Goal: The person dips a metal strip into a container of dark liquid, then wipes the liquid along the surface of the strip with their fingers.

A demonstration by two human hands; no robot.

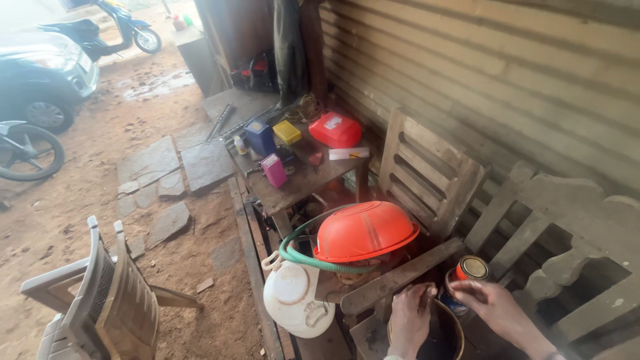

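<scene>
On the small wooden tabletop (293, 190) stand several packages: a blue box (260, 137) at its far left part, a flat yellow box (287, 132) just right of that, a pink upright box (273, 170) nearer the front edge, and a red rounded case (335, 129) with a pale label at the right. A white oblong pack (349, 153) lies just in front of the red case.

Below the tabletop's front edge an orange plastic basin (365, 231) sits upside down, with a green hose (300, 257) curving around its left side. A white plastic jug (293, 299) stands just left of and below the basin.

Right of the basin, near the bottom edge of the view, is a small round tin can (468, 273) with a red and blue body and a brass-coloured lid on top, standing upright. The right hand (497, 308) wraps around the can's lower side, fingers curled on it, so its grip holds the can. Just left of the can sits a dark round bowl (445, 337) with a light rim; the left hand (409, 319) rests on the bowl's near-left rim with fingers bent down inside it. Whether that grip is closed on anything cannot be told.

Wooden slatted chair backs (427, 173) lean behind the basin against a corrugated wall (507, 73).
</scene>
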